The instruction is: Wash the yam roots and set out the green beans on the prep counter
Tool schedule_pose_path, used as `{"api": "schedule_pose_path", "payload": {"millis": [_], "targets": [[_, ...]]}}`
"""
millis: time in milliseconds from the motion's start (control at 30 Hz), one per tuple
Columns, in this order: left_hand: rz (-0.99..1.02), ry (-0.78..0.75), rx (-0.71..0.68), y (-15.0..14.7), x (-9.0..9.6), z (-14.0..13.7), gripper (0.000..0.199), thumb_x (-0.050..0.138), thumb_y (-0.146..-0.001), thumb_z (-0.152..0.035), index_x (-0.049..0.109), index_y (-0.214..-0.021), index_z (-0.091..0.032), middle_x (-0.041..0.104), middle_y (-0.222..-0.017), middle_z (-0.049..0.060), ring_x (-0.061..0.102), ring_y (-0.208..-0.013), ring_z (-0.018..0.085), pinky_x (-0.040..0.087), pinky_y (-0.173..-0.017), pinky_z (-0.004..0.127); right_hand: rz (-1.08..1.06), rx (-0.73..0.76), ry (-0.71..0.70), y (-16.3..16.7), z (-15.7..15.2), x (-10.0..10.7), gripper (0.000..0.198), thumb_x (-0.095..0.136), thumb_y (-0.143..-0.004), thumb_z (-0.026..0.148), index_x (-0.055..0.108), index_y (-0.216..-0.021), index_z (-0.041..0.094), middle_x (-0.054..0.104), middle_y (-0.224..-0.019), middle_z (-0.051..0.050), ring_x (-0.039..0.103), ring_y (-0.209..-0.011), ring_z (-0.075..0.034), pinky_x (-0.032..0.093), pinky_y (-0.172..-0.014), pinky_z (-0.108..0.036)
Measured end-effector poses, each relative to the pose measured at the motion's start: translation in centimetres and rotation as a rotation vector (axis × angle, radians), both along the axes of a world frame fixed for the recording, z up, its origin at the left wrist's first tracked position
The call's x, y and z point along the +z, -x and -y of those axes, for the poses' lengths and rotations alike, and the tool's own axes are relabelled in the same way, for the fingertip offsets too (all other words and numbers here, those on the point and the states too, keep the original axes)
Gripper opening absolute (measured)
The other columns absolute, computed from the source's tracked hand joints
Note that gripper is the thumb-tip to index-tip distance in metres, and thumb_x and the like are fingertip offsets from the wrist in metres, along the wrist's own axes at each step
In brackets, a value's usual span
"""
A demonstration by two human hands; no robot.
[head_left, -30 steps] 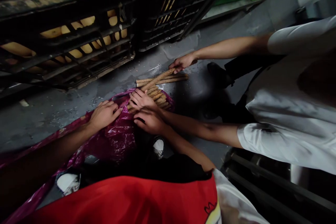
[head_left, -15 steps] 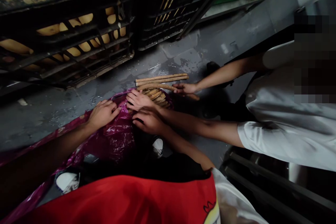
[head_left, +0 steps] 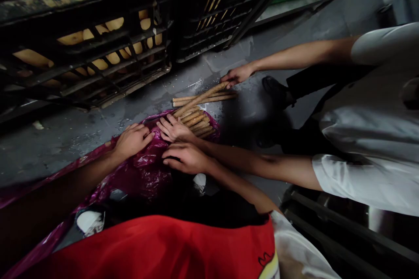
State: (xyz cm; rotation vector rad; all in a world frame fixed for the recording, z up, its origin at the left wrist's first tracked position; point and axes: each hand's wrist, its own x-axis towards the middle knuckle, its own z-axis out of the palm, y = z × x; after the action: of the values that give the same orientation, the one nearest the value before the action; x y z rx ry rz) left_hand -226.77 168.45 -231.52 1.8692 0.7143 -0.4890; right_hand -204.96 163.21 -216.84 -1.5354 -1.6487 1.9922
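A shiny purple plastic bag (head_left: 149, 163) lies on the floor before me, its mouth around a bundle of long brown stick-like roots (head_left: 199, 124). My left hand (head_left: 132, 141) is closed on the bag's left side, fingers curled into the plastic. On the near side, my right hand (head_left: 188, 157) has its fingers bent at the bag's edge; what lies under them is partly hidden. Between my hands, a co-worker's hand (head_left: 175, 130) rests on the bag and root ends. The co-worker's other hand (head_left: 237, 76) holds one long root (head_left: 203, 96) slanting up from the bundle.
Two loose roots (head_left: 219, 97) lie on the wet grey floor (head_left: 214, 63) beyond the bag. Black slatted crates (head_left: 131, 59) stand at the upper left, with pale yellow produce showing through. The co-worker's shoe (head_left: 275, 91) is at the right, and dark rails (head_left: 353, 226) run along the lower right.
The co-worker's far hand has moved up and away with the long root, now tilted across the two loose ones. More of the bundle shows. My hands have stayed nearly in place on the bag.
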Motion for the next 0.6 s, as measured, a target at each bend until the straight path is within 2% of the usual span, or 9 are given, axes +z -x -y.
{"api": "schedule_pose_path", "payload": {"millis": [133, 200, 267, 367, 433, 500, 533, 567, 600], "targets": [[0.023, 0.078, 0.027, 0.1, 0.4, -1.3, 0.04, 0.036, -0.095, -0.048, 0.058, -0.074, -0.022, 0.067, -0.083, 0.011, 0.062, -0.092, 0.031, 0.046, -0.092, 0.044, 0.05, 0.156, 0.07, -3.3, -2.3, 2.1, 0.031, 0.048, -0.109, 0.034, 0.072, -0.096, 0.018, 0.077, -0.1, -0.007, 0.069, -0.096, -0.019, 0.051, -0.096, -0.031], [0.024, 0.096, 0.074, 0.1, 0.3, -2.4, 0.043, 0.036, -0.096, -0.052, 0.057, -0.073, -0.023, 0.066, -0.082, 0.01, 0.061, -0.09, 0.03, 0.047, -0.091, 0.043, 0.149, 0.229, 0.123, -5.6, -2.8, 3.1, 0.028, 0.05, -0.107, 0.032, 0.074, -0.102, 0.019, 0.077, -0.1, -0.008, 0.07, -0.097, -0.021, 0.052, -0.095, -0.034], [0.011, 0.089, 0.123, -0.4, -0.2, -3.8, 0.046, 0.035, -0.095, -0.056, 0.058, -0.075, -0.022, 0.066, -0.084, 0.01, 0.062, -0.09, 0.03, 0.048, -0.09, 0.043, 0.255, 0.217, 0.158, -6.7, -3.0, 2.8, 0.024, 0.054, -0.104, 0.031, 0.075, -0.111, 0.022, 0.076, -0.104, -0.008, 0.07, -0.101, -0.023, 0.055, -0.095, -0.037], [-0.023, 0.088, 0.147, -2.6, -2.2, -6.2, 0.045, 0.037, -0.093, -0.055, 0.064, -0.081, -0.021, 0.066, -0.091, 0.012, 0.063, -0.095, 0.031, 0.049, -0.091, 0.042, 0.313, 0.141, 0.164, -4.7, -3.6, -1.4, 0.021, 0.059, -0.1, 0.028, 0.075, -0.112, 0.032, 0.076, -0.111, -0.002, 0.068, -0.114, -0.023, 0.057, -0.098, -0.039], [-0.056, 0.096, 0.146, -5.0, -3.9, -7.7, 0.043, 0.04, -0.092, -0.052, 0.067, -0.086, -0.02, 0.068, -0.097, 0.013, 0.064, -0.098, 0.031, 0.05, -0.09, 0.041, 0.277, 0.169, 0.111, -2.2, -4.6, -5.3, 0.021, 0.059, -0.099, 0.022, 0.077, -0.098, 0.033, 0.076, -0.11, -0.001, 0.064, -0.122, -0.021, 0.054, -0.104, -0.039], [-0.066, 0.103, 0.155, -7.6, -5.4, -8.8, 0.042, 0.042, -0.091, -0.05, 0.069, -0.089, -0.019, 0.069, -0.101, 0.014, 0.065, -0.099, 0.03, 0.05, -0.09, 0.039, 0.229, 0.234, 0.038, -0.6, -5.7, -7.4, 0.027, 0.057, -0.098, 0.017, 0.075, -0.084, 0.03, 0.076, -0.106, 0.0, 0.062, -0.126, -0.019, 0.048, -0.11, -0.038], [-0.061, 0.107, 0.164, -8.6, -5.8, -9.2, 0.042, 0.043, -0.091, -0.05, 0.07, -0.091, -0.018, 0.069, -0.103, 0.014, 0.066, -0.099, 0.03, 0.051, -0.09, 0.039, 0.224, 0.226, 0.03, -0.6, -5.9, -7.0, 0.028, 0.057, -0.098, 0.017, 0.073, -0.079, 0.03, 0.076, -0.105, 0.0, 0.062, -0.127, -0.018, 0.048, -0.11, -0.037], [-0.053, 0.114, 0.171, -9.4, -6.1, -9.4, 0.041, 0.044, -0.091, -0.049, 0.071, -0.092, -0.018, 0.07, -0.105, 0.014, 0.066, -0.099, 0.029, 0.051, -0.091, 0.038, 0.237, 0.18, 0.051, -1.1, -5.9, -5.5, 0.028, 0.057, -0.099, 0.02, 0.073, -0.079, 0.03, 0.075, -0.105, 0.001, 0.062, -0.126, -0.018, 0.049, -0.109, -0.036], [-0.048, 0.123, 0.176, -9.9, -6.1, -9.5, 0.041, 0.045, -0.091, -0.049, 0.072, -0.093, -0.018, 0.071, -0.106, 0.013, 0.066, -0.1, 0.029, 0.051, -0.092, 0.037, 0.252, 0.105, 0.102, -2.0, -5.5, -3.0, 0.025, 0.058, -0.099, 0.024, 0.073, -0.08, 0.032, 0.075, -0.105, 0.002, 0.065, -0.123, -0.019, 0.053, -0.105, -0.036]]}}
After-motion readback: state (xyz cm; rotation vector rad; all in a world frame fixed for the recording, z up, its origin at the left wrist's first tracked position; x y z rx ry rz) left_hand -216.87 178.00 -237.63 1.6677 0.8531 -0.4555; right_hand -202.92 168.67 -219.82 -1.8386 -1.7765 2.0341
